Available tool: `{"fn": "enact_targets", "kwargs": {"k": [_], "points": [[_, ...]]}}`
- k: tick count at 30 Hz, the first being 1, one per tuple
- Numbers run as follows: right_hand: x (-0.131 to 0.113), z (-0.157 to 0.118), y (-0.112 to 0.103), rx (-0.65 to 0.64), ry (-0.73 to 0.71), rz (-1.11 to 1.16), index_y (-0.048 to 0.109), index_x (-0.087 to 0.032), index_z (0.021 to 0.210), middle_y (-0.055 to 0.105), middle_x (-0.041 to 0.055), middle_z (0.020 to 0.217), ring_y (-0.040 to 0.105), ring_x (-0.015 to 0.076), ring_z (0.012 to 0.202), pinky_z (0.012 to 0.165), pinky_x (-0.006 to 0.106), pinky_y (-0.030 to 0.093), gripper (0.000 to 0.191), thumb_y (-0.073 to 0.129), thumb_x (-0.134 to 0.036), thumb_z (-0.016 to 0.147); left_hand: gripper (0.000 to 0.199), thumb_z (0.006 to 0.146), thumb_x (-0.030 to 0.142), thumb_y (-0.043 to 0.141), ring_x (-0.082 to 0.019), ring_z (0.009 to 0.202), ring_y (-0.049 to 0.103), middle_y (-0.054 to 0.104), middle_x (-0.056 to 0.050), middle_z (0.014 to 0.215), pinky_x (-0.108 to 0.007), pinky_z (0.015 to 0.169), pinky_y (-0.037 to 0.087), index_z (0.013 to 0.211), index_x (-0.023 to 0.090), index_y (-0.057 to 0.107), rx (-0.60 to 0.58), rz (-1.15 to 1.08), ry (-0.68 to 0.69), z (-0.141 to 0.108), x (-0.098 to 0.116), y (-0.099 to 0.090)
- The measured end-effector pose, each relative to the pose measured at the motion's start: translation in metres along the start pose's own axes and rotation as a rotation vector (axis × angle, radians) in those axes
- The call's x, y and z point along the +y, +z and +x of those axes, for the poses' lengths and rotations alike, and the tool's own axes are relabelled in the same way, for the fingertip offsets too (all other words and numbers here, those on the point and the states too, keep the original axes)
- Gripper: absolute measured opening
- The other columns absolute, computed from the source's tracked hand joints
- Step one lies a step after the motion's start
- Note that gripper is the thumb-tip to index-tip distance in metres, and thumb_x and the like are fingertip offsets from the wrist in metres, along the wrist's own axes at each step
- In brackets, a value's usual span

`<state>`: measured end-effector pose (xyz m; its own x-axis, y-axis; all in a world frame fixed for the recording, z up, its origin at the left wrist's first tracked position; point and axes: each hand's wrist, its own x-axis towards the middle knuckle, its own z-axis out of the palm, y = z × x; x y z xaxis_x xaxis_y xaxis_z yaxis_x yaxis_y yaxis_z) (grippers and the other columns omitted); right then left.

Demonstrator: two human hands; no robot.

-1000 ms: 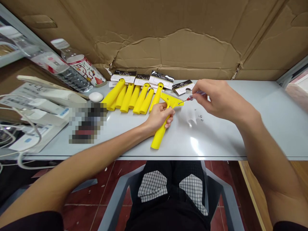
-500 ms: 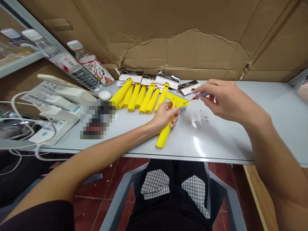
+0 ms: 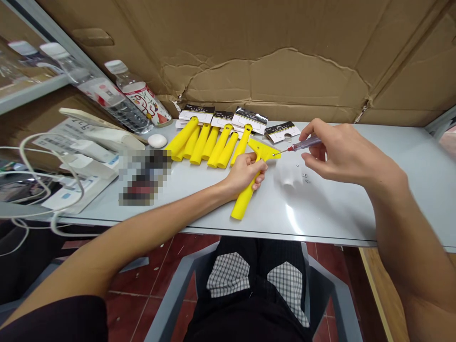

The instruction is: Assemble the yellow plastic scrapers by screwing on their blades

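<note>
My left hand (image 3: 245, 174) grips the handle of a yellow plastic scraper (image 3: 244, 198) that lies on the grey table (image 3: 356, 209), its wide head pointing away from me. My right hand (image 3: 338, 152) pinches a small screwdriver (image 3: 301, 144) with a clear handle and red collar. The screwdriver's tip touches the right corner of the scraper head. A few tiny screws (image 3: 304, 177) lie on the table just below my right hand.
Several more yellow scrapers (image 3: 208, 140) with card labels lie in a row behind. Plastic bottles (image 3: 138, 99), a white oval object (image 3: 157, 140), boxes and cables (image 3: 53, 161) crowd the left side. Cardboard (image 3: 270, 61) lines the back wall. A grey chair sits under me.
My right hand has shifted slightly right and down with the screwdriver, its tip staying at the scraper head. My left hand keeps its hold. My head has turned a little left.
</note>
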<state>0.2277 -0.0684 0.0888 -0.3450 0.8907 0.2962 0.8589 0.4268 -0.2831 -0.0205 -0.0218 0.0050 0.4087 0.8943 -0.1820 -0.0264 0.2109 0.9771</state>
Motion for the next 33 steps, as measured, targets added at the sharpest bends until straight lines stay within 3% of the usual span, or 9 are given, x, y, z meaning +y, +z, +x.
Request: {"fn": "enact_targets", "kwargs": {"k": [6,9,14,17,22,26,28,31,33], "points": [[0.008,0.0,0.001,-0.007,0.011,-0.034,0.068,-0.027,0.109,0.073,0.003,0.077,0.064,0.0246,0.066,0.062,0.038,0.041,0.012,0.064,-0.036,0.103,0.016,0.075,0.019,0.069,-0.007,0.037,0.04,0.049,0.006,0.05,-0.02,0.036,0.033,0.077,0.022,0.053,0.01,0.009,-0.011,-0.001,0.002,0.0],[0.006,0.002,0.002,0.007,0.039,-0.126,0.067,-0.027,0.096,0.065,0.003,0.066,0.058,0.0248,0.061,0.062,0.039,0.036,0.024,0.064,-0.049,0.105,0.019,0.073,0.019,0.07,-0.006,0.04,0.042,0.051,0.006,0.055,-0.02,0.036,0.033,0.077,0.022,0.052,0.014,-0.004,0.002,0.0,0.001,0.0],[0.001,0.0,0.002,0.007,-0.04,-0.02,0.063,-0.027,0.119,0.073,0.0056,0.081,0.059,0.026,0.066,0.064,0.043,0.04,0.019,0.067,-0.034,0.101,0.022,0.072,0.02,0.072,-0.006,0.04,0.042,0.05,0.007,0.055,-0.02,0.036,0.033,0.078,0.023,0.051,0.027,-0.005,-0.02,0.0,0.003,0.002],[-0.001,0.001,0.003,0.031,-0.053,0.044,0.064,-0.027,0.11,0.08,0.0079,0.093,0.067,0.0271,0.074,0.066,0.042,0.044,0.009,0.064,-0.031,0.102,0.023,0.07,0.019,0.072,-0.006,0.04,0.042,0.049,0.007,0.055,-0.02,0.036,0.034,0.078,0.023,0.051,0.027,-0.008,-0.025,0.0,0.004,0.002],[-0.005,0.004,0.003,0.087,0.064,-0.066,0.067,-0.027,0.101,0.076,0.0074,0.08,0.066,0.0283,0.069,0.066,0.042,0.041,0.015,0.068,-0.041,0.104,0.02,0.07,0.02,0.071,-0.006,0.039,0.042,0.052,0.006,0.056,-0.021,0.036,0.033,0.077,0.022,0.053,0.01,-0.009,0.0,0.0,0.003,0.002],[-0.007,0.002,0.003,0.035,-0.003,-0.039,0.065,-0.026,0.115,0.079,0.0078,0.087,0.066,0.0276,0.071,0.067,0.043,0.044,0.015,0.064,-0.036,0.105,0.019,0.071,0.02,0.071,-0.006,0.038,0.041,0.051,0.006,0.052,-0.021,0.036,0.032,0.076,0.022,0.053,0.007,0.005,-0.007,-0.001,0.003,0.001],[-0.005,0.002,0.004,0.053,-0.021,-0.034,0.065,-0.027,0.109,0.081,0.0081,0.091,0.068,0.028,0.074,0.066,0.042,0.044,0.012,0.063,-0.038,0.105,0.019,0.072,0.02,0.071,-0.007,0.038,0.041,0.05,0.006,0.051,-0.021,0.036,0.032,0.076,0.022,0.053,0.007,0.009,-0.01,-0.001,0.003,0.001],[-0.002,0.003,0.006,0.105,0.025,-0.109,0.066,-0.027,0.101,0.077,0.0074,0.08,0.065,0.0282,0.069,0.064,0.042,0.041,0.019,0.061,-0.044,0.107,0.02,0.073,0.02,0.072,-0.007,0.04,0.042,0.051,0.005,0.054,-0.021,0.036,0.032,0.077,0.022,0.053,0.003,0.0,-0.002,0.0,0.001,0.0],[-0.002,0.002,0.005,0.093,0.028,-0.117,0.066,-0.027,0.111,0.075,0.0072,0.078,0.062,0.0282,0.067,0.063,0.042,0.041,0.019,0.063,-0.045,0.106,0.019,0.073,0.02,0.072,-0.007,0.04,0.042,0.051,0.005,0.055,-0.021,0.036,0.032,0.077,0.023,0.053,0.0,-0.007,0.001,0.001,0.0,0.0]]}}
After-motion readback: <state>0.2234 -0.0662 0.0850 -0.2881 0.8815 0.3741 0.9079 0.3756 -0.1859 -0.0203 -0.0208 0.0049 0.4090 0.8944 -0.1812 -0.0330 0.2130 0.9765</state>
